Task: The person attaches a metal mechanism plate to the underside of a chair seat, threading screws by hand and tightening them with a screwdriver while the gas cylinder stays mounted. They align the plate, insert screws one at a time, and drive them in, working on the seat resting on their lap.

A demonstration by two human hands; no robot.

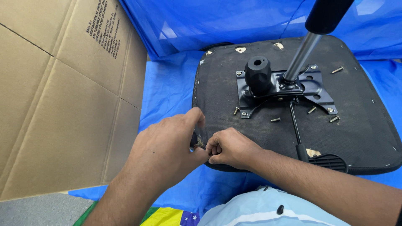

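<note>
Seen from the head camera, the person's left hand (167, 144) and right hand (229, 148) are meeting at the near left edge of an upturned black fabric-covered chair seat (360, 125), which is lying underside-up on a crinkled blue plastic sheet (167, 83). The left hand is curling over the seat's rim with its thumb and forefinger pinching narrowly around a small clear plastic bag (200, 136) that seems to be holding little brass-coloured hardware; the grip there is closed on the bag. The right hand is bunching into a tight fist just beside it, fingertips pressing at the same bag, though whether it is actually holding anything is too hidden to tell. Bolted near the middle of the seat, a black metal mounting plate (318, 90) is carrying a black ribbed plastic knob (257, 75) and a shiny steel gas-lift cylinder (301, 56) that is leaning up and out of the top of the frame. Several loose brass-coloured screws (275, 119) are lying scattered on the seat around the plate, well apart from both hands. A thin black lever rod (294, 125) is running from the plate toward the near edge, ending beside a black ribbed plastic handle (331, 161). To the left, a large brown cardboard box (63, 96) is standing with its flaps open against the blue sheet.
</note>
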